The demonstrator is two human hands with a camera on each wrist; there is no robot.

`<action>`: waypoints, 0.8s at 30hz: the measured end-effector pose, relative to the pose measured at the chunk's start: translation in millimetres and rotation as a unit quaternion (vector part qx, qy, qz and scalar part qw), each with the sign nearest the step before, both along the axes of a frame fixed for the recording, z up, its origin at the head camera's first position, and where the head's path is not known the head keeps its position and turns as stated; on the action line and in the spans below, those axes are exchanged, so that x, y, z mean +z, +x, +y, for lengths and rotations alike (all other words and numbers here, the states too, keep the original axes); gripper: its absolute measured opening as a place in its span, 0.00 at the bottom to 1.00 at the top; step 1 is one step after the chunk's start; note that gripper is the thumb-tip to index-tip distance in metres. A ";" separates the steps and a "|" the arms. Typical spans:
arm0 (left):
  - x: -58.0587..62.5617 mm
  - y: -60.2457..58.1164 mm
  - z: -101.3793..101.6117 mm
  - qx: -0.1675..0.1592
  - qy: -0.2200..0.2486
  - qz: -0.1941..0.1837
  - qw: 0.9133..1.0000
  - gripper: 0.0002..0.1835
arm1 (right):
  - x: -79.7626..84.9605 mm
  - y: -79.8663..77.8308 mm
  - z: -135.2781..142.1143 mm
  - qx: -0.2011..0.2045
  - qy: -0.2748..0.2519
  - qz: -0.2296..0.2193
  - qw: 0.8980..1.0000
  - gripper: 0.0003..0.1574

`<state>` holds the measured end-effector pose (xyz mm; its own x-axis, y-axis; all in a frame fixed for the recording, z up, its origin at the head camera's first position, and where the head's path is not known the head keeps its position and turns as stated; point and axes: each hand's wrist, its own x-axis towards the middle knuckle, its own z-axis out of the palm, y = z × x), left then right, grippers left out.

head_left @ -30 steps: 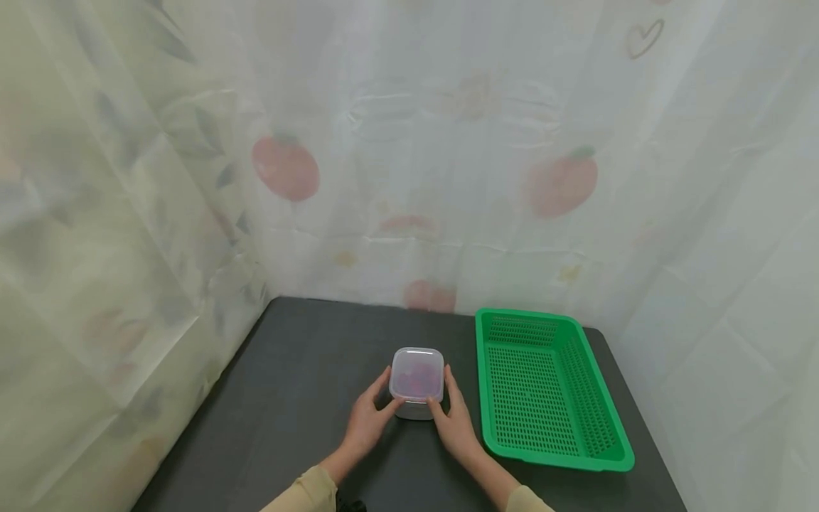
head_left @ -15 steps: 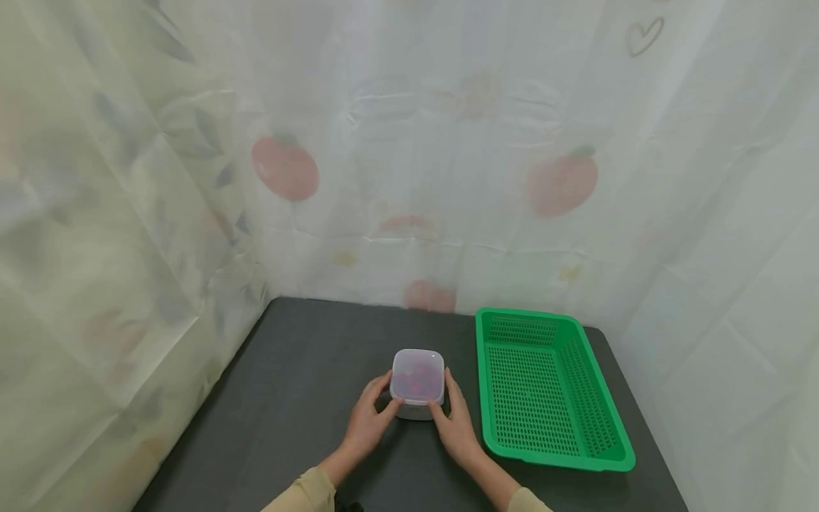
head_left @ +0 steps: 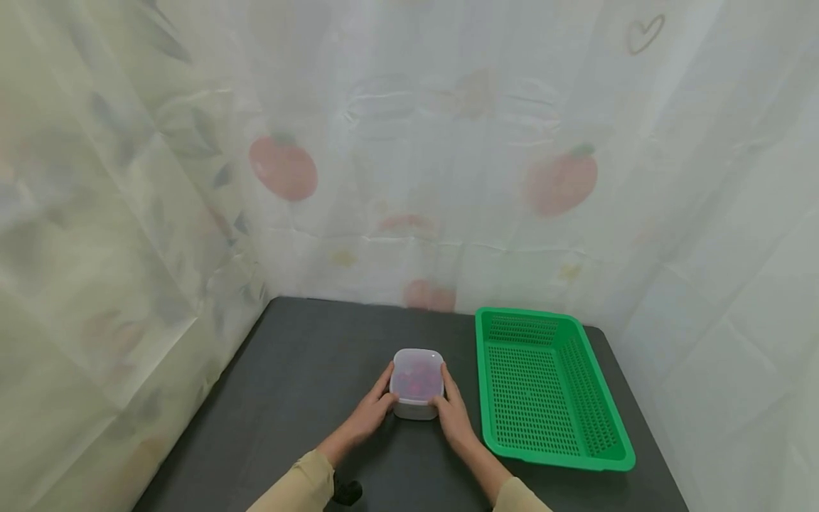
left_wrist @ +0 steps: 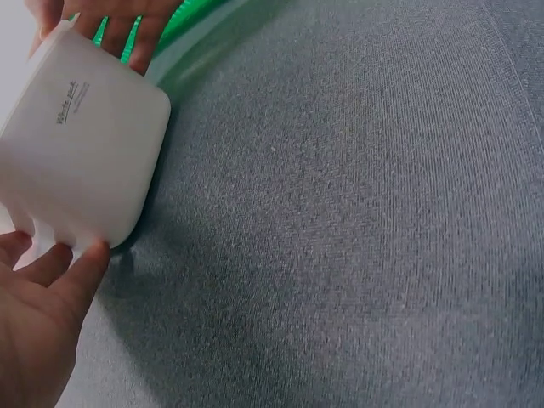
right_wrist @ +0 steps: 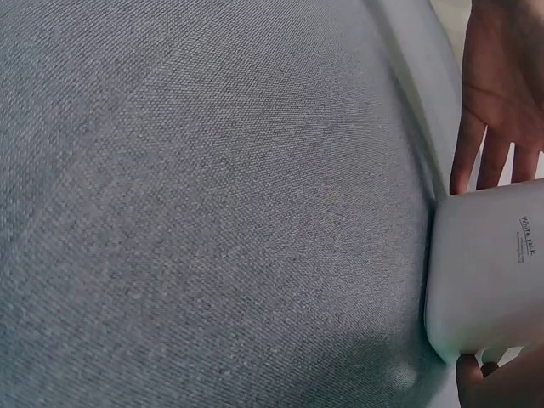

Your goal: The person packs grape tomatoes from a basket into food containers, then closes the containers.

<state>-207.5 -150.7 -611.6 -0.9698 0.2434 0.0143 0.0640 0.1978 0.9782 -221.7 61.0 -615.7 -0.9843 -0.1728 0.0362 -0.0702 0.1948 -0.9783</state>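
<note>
A squarish, whitish plastic food container (head_left: 416, 411) stands on the dark table, with a translucent lid (head_left: 417, 366) through which pink and reddish contents show. My left hand (head_left: 365, 414) grips its left side, fingers along the wall and thumb at the near left corner. On the opposite side my right hand (head_left: 456, 421) holds it the same way, thumb by the near right corner. Small dark print marks the front wall of the container (left_wrist: 89, 144) in the left wrist view. In the right wrist view, fingertips meet both sides of the container (right_wrist: 484, 263).
A green slotted plastic basket (head_left: 527, 395) sits on the table to the right of the container. The dark table (head_left: 307, 355) backs onto a pale printed curtain (head_left: 409, 142), which also hangs along both sides.
Both thumbs have shifted outward from the front of the lid to the near corners. The fingers have slid slightly forward along the sides. The container has barely moved.
</note>
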 end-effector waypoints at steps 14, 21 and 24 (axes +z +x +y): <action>1.8 1.5 -10.4 -0.021 -0.088 0.050 0.995 0.37 | 4.8 3.2 2.2 -0.005 0.021 -0.006 1.000 0.50; 0.3 2.8 -10.1 -0.015 -0.084 0.053 0.995 0.38 | 4.3 0.0 1.0 0.007 0.002 -0.015 1.000 0.49; 0.5 2.7 -10.2 -0.021 -0.077 0.056 0.995 0.39 | 3.1 -0.8 1.4 0.013 0.007 -0.013 1.000 0.50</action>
